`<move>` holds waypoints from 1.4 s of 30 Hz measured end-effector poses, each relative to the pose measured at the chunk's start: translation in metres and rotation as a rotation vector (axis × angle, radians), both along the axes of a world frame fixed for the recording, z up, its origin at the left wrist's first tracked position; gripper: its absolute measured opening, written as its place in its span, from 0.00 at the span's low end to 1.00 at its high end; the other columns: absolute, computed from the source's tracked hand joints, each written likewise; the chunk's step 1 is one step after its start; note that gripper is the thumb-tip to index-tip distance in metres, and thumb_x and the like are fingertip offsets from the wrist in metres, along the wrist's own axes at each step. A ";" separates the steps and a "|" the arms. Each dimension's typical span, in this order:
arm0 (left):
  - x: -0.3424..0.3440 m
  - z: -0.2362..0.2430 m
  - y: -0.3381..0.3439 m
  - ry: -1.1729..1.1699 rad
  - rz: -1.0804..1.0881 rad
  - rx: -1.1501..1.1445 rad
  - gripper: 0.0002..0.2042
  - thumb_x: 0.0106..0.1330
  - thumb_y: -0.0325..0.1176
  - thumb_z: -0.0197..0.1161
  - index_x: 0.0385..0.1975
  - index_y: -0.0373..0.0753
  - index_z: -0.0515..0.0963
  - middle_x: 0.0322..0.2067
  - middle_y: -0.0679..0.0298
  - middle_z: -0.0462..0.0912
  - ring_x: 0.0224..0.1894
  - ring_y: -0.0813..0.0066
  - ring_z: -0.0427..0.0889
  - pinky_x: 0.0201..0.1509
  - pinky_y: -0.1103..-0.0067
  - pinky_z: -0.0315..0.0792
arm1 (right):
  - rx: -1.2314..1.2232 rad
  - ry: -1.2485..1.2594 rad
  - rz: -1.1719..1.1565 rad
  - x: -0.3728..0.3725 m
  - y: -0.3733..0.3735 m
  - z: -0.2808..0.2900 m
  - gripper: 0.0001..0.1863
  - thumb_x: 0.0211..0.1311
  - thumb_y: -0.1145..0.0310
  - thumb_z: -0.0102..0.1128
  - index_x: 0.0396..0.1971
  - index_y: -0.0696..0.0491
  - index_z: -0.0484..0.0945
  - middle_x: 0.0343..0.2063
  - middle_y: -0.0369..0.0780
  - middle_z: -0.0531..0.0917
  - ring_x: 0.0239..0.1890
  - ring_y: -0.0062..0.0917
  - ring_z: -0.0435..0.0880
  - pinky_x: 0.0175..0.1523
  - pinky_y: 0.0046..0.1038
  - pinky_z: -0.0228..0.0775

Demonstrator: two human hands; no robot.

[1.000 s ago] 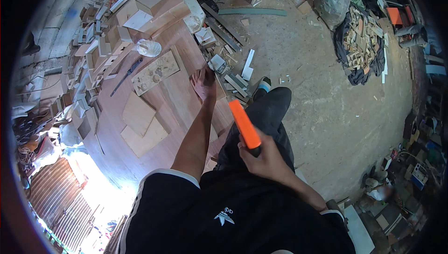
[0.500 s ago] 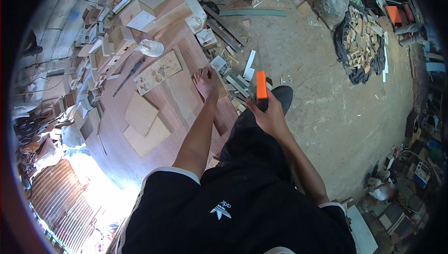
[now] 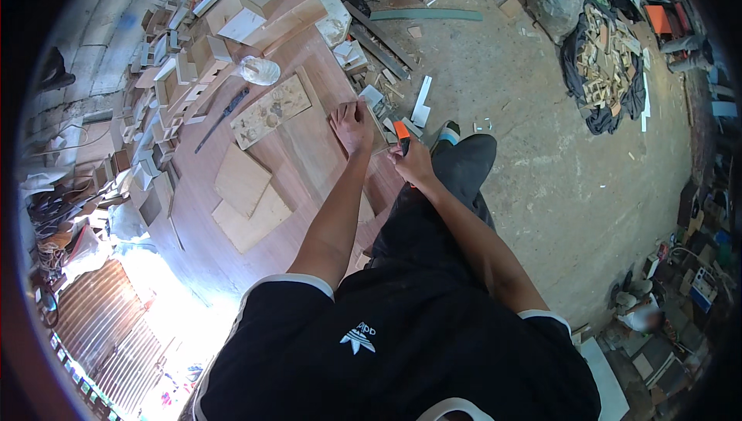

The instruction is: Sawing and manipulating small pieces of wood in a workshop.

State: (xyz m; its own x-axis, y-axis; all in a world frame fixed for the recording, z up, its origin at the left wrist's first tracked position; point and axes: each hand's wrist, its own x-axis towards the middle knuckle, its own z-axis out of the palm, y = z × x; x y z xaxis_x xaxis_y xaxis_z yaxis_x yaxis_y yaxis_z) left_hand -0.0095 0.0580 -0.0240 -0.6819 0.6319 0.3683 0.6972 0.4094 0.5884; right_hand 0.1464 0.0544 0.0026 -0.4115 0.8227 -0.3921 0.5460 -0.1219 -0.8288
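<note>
Right hand (image 3: 413, 161) has swung in from over the dark-trousered leg (image 3: 421, 216); it is now just off the table's right edge, fingers closed round an orange-and-black tool (image 3: 402, 135). The tool's far end: can't make out.

Left hand (image 3: 352, 127) hasn't left its spot by that edge of the table (image 3: 193, 216). Fingers bent, knuckles up; can't tell whether they pinch anything.

So the tool is now close beside the left hand; as I read it, both hands share one work spot.

Stained board (image 3: 270, 114) lies left of them, nearer mid-table.
</note>
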 end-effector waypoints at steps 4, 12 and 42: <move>-0.001 -0.001 -0.004 -0.005 0.016 -0.049 0.11 0.64 0.38 0.60 0.23 0.38 0.78 0.27 0.62 0.77 0.34 0.61 0.74 0.44 0.67 0.65 | 0.062 0.021 -0.017 -0.012 -0.004 0.005 0.26 0.41 0.73 0.74 0.40 0.60 0.71 0.28 0.48 0.83 0.34 0.42 0.84 0.40 0.37 0.75; 0.000 -0.003 -0.005 -0.024 0.045 -0.041 0.11 0.61 0.36 0.61 0.20 0.38 0.77 0.25 0.62 0.78 0.34 0.62 0.74 0.43 0.67 0.66 | 0.192 -0.079 -0.004 -0.019 -0.004 0.005 0.26 0.40 0.75 0.72 0.41 0.65 0.70 0.29 0.55 0.81 0.37 0.52 0.81 0.41 0.45 0.73; 0.005 0.004 -0.003 0.020 0.072 -0.031 0.08 0.59 0.33 0.62 0.20 0.39 0.79 0.24 0.64 0.79 0.32 0.62 0.75 0.42 0.68 0.67 | 0.224 -0.028 0.109 -0.018 -0.005 -0.016 0.25 0.44 0.74 0.70 0.43 0.61 0.68 0.31 0.51 0.83 0.38 0.51 0.81 0.41 0.43 0.71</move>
State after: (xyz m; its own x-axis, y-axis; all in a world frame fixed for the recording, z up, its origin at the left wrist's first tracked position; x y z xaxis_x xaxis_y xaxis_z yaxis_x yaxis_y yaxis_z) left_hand -0.0046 0.0553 -0.0195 -0.7185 0.5931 0.3633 0.6770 0.4765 0.5608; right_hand 0.1282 0.0499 -0.0134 -0.4946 0.8414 -0.2177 0.5687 0.1239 -0.8132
